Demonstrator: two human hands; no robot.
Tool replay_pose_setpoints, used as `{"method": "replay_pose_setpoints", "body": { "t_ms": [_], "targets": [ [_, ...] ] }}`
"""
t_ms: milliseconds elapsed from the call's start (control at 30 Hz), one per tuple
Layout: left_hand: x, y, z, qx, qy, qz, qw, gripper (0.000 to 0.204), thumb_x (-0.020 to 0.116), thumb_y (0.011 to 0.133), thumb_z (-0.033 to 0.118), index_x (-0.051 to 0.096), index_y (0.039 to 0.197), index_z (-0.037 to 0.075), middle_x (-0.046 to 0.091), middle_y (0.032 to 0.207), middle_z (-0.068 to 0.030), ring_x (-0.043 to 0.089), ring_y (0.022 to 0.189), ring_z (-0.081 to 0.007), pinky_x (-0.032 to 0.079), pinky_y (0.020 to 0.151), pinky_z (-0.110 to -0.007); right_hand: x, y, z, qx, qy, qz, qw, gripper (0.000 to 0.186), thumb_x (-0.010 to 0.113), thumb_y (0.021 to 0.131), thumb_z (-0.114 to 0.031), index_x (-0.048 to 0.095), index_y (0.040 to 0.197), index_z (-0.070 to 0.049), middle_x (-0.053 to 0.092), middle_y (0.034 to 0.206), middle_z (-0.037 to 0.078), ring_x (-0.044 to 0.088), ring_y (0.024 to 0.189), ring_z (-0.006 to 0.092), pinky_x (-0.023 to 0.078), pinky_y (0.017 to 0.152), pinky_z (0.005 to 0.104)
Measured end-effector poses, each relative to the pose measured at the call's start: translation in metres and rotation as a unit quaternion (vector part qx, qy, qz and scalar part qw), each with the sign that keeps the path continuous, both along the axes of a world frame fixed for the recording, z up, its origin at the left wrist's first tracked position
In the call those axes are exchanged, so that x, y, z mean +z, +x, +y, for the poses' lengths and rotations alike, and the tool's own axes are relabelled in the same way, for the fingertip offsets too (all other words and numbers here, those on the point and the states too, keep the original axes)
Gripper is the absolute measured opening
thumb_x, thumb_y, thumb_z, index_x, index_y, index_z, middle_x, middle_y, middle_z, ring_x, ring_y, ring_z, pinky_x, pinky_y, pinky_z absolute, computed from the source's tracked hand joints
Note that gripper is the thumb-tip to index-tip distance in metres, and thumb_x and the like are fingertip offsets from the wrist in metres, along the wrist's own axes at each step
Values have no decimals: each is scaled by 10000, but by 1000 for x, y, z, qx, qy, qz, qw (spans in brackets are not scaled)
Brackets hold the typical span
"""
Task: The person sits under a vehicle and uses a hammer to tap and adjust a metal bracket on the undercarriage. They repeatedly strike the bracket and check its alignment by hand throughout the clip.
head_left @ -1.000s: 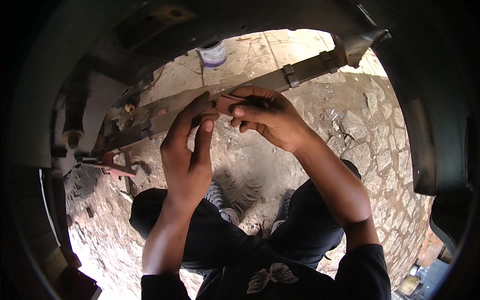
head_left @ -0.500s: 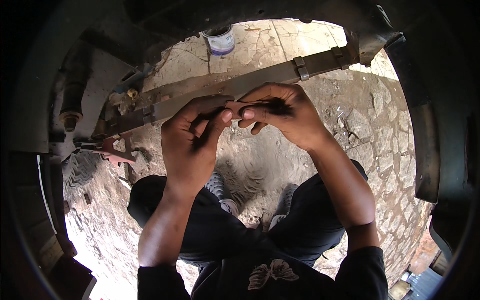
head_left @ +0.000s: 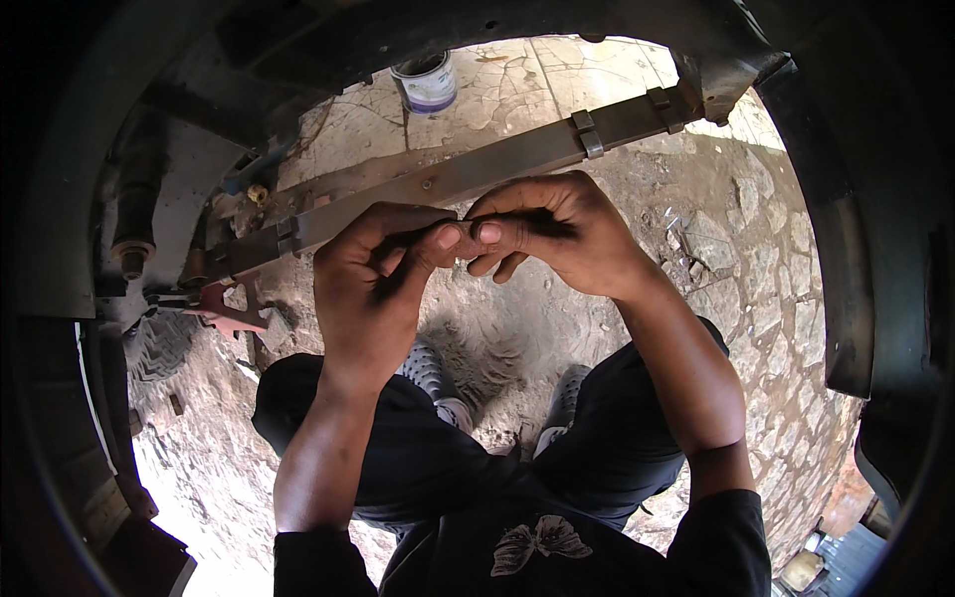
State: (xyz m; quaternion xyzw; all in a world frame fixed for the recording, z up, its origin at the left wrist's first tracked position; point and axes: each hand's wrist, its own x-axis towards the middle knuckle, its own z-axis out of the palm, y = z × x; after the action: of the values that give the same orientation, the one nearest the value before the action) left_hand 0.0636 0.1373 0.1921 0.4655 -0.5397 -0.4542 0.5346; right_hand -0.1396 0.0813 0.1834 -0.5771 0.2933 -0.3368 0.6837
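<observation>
My left hand (head_left: 378,289) pinches one end of a small reddish-brown flat piece (head_left: 465,247) between thumb and index finger. My right hand (head_left: 557,234) grips the other end, its thumb beside the left thumb and its lower fingers curled. Both hands are just below a long flat metal bar (head_left: 383,194) that crosses diagonally under dark vehicle bodywork and has bracket-like clamps (head_left: 587,133) on it. Part of the piece is hidden by my fingertips.
A white and purple tin (head_left: 425,85) stands on cracked tiles beyond the bar. At the left are a dark cylindrical part (head_left: 134,229) and a red support (head_left: 224,313). Dark body panels (head_left: 846,289) frame the sides. My bent knees are above a rough stone and dirt floor.
My left thumb has moved up and right onto the piece, close beside the right thumb. Since half a second ago both hands have shifted slightly down, with the piece still held between them.
</observation>
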Motion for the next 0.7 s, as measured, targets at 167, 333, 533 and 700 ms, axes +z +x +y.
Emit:
{"method": "replay_pose_setpoints", "body": {
  "t_ms": [167, 333, 533, 700],
  "targets": [
    [2, -1, -4, -15, -2, 46, 999, 168, 721, 930, 62, 673, 1049, -47, 733, 942, -109, 696, 861, -136, 552, 806, -257, -2, -3, -1, 8, -7, -30, 999, 249, 700, 952, -133, 682, 1139, 30, 744, 982, 134, 753, 867, 226, 634, 690, 310],
    [-3, 2, -5, -12, -16, 104, 994, 163, 706, 928, 29, 686, 1075, -40, 729, 1007, -119, 690, 931, -148, 548, 863, -264, -9, -5, -3, 41, -1, -101, 994, 284, 721, 929, -103, 672, 1182, 18, 737, 1035, 133, 744, 914, 228, 629, 752, 335],
    [-2, -2, -2, -37, 21, 156, 987, 188, 726, 913, 30, 688, 1083, -41, 726, 1032, -119, 684, 964, -150, 551, 876, -269, -10, -9, 0, 53, 26, -99, 993, 307, 740, 906, -81, 662, 1188, 10, 733, 1046, 121, 731, 915, 210, 611, 780, 329],
    [4, -15, -1, 25, -41, 80, 996, 173, 727, 918, 37, 693, 1071, -37, 727, 1004, -110, 688, 920, -142, 535, 844, -251, -21, -8, -1, 31, 23, -163, 986, 298, 755, 890, -72, 666, 1164, 3, 737, 1026, 112, 725, 894, 190, 593, 773, 311]
  ]
}}
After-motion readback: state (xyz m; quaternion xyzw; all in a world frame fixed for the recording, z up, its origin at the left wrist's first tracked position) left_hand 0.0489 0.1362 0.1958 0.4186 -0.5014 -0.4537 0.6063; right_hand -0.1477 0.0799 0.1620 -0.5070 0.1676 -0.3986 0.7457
